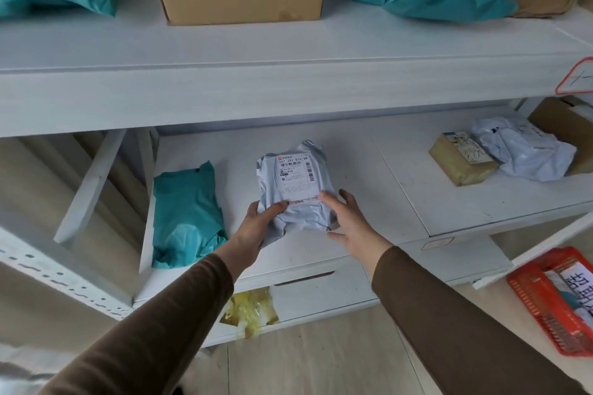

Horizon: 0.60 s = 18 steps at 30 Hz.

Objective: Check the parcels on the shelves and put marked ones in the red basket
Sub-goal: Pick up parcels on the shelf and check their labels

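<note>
White shelf. Red basket at four o'clock, on the floor. Grey parcel at centre, label up, on the lower shelf. Left hand gripping its seven o'clock corner, fingers curled; right hand touching its five o'clock edge, fingers straight.

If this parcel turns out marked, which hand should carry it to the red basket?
Probably the right hand: the basket sits low on the right, on its side. Both hands touch the parcel, but the left hand would have to cross over.
</note>
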Available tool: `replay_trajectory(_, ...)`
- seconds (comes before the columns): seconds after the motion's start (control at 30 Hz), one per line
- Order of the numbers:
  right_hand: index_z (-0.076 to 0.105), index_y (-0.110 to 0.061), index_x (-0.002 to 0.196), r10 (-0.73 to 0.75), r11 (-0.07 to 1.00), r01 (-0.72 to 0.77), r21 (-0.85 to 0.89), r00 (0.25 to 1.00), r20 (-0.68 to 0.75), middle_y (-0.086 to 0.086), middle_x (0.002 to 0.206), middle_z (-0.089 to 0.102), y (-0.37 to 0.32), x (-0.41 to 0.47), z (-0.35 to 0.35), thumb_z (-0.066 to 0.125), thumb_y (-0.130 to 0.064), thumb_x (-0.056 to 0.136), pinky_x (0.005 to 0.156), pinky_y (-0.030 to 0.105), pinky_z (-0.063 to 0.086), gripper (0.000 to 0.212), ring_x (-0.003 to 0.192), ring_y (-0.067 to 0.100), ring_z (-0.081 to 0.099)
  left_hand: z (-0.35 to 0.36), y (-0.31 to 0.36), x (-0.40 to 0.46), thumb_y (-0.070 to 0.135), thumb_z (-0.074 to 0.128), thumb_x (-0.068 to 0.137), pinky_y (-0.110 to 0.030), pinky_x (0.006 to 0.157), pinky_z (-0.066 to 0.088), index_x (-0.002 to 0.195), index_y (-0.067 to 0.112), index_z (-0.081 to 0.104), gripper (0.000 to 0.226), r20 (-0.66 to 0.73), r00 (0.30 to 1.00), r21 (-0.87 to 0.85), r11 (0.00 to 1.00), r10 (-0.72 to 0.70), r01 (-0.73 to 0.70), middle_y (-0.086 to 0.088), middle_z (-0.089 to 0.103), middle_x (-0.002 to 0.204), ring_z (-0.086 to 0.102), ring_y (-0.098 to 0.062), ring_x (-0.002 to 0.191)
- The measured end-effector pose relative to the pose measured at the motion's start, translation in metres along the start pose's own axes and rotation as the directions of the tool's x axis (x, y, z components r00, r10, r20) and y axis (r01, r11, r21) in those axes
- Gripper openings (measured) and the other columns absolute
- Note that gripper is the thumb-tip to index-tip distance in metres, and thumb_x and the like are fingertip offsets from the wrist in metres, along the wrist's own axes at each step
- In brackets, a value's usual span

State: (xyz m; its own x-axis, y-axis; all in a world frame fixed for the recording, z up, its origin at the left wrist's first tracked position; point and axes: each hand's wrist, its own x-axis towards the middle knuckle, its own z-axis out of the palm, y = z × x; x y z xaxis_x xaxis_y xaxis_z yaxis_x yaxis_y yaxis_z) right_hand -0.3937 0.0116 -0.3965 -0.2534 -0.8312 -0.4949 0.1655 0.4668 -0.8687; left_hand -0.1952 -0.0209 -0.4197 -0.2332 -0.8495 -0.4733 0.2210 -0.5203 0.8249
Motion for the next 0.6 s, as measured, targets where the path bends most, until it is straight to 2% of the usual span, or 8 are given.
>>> replay_trajectory(0.13,0.053,-0.023,0.134,0.030,0.999,-0.029,0.029,0.999,-0.016,0.007,0.134,0.061,0.004,0.024,0.003,0.068,-0.031,0.096,0.097,0.045,0.050,0.041,0.112,0.025,0.059,0.005,0.002,0.023,0.032,0.082,0.086,-0.053,0.106,0.053,0.140,0.016,0.041,0.070,-0.035,0.999,0.029,0.999,-0.030,0.031,-0.010,0.061,0.133,0.064,-0.033,0.120)
replay_trajectory(0.3,0.062,-0.025,0.108,-0.050,0.998,0.048,-0.037,0.998,-0.033,0.004,0.109,0.065,0.007,0.049,0.007,0.061,-0.016,0.097,0.088,0.035,0.046,0.014,0.100,0.021,0.059,0.007,0.005,0.037,0.030,0.075,0.093,-0.048,0.110,0.051,0.142,0.015,0.044,0.059,-0.033,0.999,0.120,0.992,-0.024,0.028,-0.009,0.063,0.137,0.064,-0.031,0.119)
replay_trajectory(0.37,0.063,-0.025,0.103,-0.073,0.993,0.069,-0.095,0.997,-0.039,0.004,0.104,0.065,0.009,0.056,0.007,0.059,-0.013,0.095,0.085,0.034,0.045,0.015,0.095,0.021,0.058,0.009,0.005,0.039,0.029,0.069,0.098,-0.044,0.109,0.050,0.137,0.014,0.048,0.047,-0.015,1.000,0.184,0.983,-0.020,0.023,-0.008,0.064,0.136,0.065,-0.027,0.113)
replay_trajectory(0.43,0.063,-0.024,0.102,-0.077,0.988,0.070,-0.135,0.996,-0.049,0.004,0.099,0.066,0.015,0.063,0.006,0.058,-0.010,0.093,0.080,0.033,0.044,0.018,0.088,0.020,0.057,0.011,0.005,0.038,0.025,0.064,0.101,-0.038,0.102,0.052,0.127,0.015,0.053,0.030,0.015,0.999,0.235,0.972,-0.028,0.024,-0.007,0.065,0.131,0.066,-0.021,0.102)
replay_trajectory(0.5,0.064,-0.024,0.106,-0.068,0.986,0.058,-0.155,0.996,-0.057,0.002,0.092,0.066,0.020,0.066,0.005,0.060,-0.014,0.090,0.073,0.030,0.044,0.019,0.080,0.018,0.055,0.009,0.005,0.037,0.029,0.065,0.100,-0.035,0.095,0.052,0.120,0.017,0.057,0.024,0.007,1.000,0.278,0.960,-0.030,0.026,-0.008,0.066,0.131,0.067,-0.019,0.097)
replay_trajectory(0.53,0.064,-0.024,0.108,-0.078,0.980,0.064,-0.187,0.995,-0.069,0.002,0.092,0.066,0.020,0.067,0.006,0.063,-0.021,0.086,0.072,0.029,0.046,0.023,0.080,0.020,0.057,0.008,0.005,0.036,0.035,0.067,0.098,-0.035,0.095,0.052,0.124,0.016,0.056,0.033,-0.017,1.000,0.300,0.954,-0.019,0.023,-0.007,0.065,0.133,0.067,-0.020,0.100)
replay_trajectory(0.57,0.064,-0.023,0.114,-0.099,0.962,0.069,-0.266,0.990,-0.101,0.005,0.101,0.067,0.020,0.068,0.006,0.066,-0.030,0.081,0.076,0.032,0.050,0.034,0.088,0.024,0.061,0.005,0.005,0.034,0.041,0.069,0.096,-0.035,0.098,0.052,0.134,0.015,0.053,0.049,-0.058,0.998,0.330,0.944,-0.001,0.020,-0.007,0.061,0.139,0.066,-0.022,0.106)
replay_trajectory(0.6,0.062,-0.022,0.125,-0.144,0.911,0.069,-0.406,0.977,-0.157,0.011,0.123,0.065,0.018,0.067,0.008,0.069,-0.037,0.081,0.090,0.039,0.052,0.048,0.109,0.030,0.062,0.001,0.006,0.032,0.046,0.068,0.095,-0.037,0.103,0.048,0.145,0.014,0.046,0.063,-0.112,0.993,0.384,0.923,0.031,0.014,-0.007,0.056,0.145,0.063,-0.024,0.115)
